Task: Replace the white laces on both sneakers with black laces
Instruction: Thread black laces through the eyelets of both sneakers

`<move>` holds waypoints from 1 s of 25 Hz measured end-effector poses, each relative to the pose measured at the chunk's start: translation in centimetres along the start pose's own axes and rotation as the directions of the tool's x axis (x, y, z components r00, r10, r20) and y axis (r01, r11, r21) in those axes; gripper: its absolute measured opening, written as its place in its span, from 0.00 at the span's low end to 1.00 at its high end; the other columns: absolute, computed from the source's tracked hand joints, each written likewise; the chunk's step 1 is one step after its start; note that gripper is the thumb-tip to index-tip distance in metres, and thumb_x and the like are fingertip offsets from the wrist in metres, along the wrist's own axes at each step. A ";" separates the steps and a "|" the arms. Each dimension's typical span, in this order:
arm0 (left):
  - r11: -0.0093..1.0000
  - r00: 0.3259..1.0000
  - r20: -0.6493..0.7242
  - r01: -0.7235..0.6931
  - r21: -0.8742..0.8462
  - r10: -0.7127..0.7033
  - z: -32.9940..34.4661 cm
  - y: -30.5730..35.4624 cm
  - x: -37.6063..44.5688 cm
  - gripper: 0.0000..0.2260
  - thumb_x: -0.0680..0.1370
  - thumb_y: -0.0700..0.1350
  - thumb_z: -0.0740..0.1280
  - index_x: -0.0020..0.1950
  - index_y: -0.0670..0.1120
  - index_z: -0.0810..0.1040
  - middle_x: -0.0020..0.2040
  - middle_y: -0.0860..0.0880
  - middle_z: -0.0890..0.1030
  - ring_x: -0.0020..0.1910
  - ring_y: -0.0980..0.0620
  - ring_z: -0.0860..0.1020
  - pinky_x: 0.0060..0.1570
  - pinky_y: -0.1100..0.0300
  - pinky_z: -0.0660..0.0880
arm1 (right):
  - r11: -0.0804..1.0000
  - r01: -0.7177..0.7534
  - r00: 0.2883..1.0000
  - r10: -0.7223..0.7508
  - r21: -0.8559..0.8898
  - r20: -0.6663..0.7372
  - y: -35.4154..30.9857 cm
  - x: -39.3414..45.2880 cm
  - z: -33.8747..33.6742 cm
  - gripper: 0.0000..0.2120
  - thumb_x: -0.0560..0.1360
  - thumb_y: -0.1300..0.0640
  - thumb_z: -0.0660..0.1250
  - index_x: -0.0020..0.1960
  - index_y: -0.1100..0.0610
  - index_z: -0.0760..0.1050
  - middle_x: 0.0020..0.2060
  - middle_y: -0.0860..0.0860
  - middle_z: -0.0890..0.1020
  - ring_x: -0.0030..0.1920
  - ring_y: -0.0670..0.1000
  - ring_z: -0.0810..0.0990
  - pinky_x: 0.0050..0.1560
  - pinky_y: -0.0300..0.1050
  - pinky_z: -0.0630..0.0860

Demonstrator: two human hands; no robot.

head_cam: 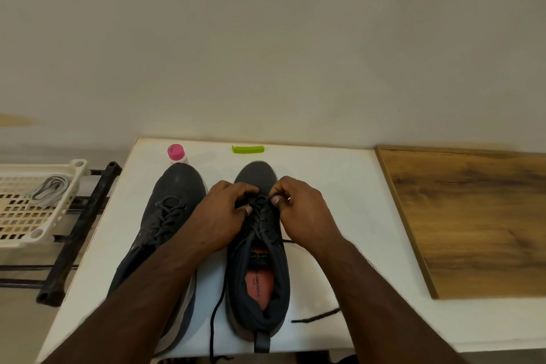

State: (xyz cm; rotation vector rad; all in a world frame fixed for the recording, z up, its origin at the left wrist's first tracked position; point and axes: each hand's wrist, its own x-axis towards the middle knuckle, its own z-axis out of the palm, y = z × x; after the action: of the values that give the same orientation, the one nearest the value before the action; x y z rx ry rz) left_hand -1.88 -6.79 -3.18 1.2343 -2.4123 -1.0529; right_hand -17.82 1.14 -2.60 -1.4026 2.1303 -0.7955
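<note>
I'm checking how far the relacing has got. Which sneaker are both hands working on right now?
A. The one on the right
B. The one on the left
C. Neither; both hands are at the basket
A: the left hand and right hand both pinch the black lace over the right sneaker; the left sneaker lies untouched.

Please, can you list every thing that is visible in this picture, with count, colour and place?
sneakers: 2, dark grey, side by side on table
black lace: 1, in the sneaker under the hands, ends loose
white laces: grey-white bundle, in basket
basket: 1, cream, left on rack
rack: 1, black, left
bottle: 1, pink cap, table back
clip: 1, green, table back
table: 1, white
board: 1, wooden, right
left hand, right hand: pinching lace
</note>
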 end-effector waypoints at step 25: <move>0.993 0.991 -0.067 -0.116 0.005 0.116 -0.2 0.8 -0.6 0.07 0.79 0.39 0.66 0.48 0.52 0.78 0.47 0.53 0.78 0.49 0.55 0.75 0.51 0.58 0.72 | 0.922 -0.283 0.947 0.225 0.264 0.229 1.2 -0.2 -1.4 0.13 0.75 0.52 0.74 0.56 0.50 0.74 0.44 0.53 0.82 0.47 0.52 0.84 0.43 0.53 0.85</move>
State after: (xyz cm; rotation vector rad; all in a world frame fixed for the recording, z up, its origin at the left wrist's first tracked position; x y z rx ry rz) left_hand -1.84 -6.10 -2.38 1.0962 -2.4022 -0.9611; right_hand -19.43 1.98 -2.43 -0.9815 1.9010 -0.7973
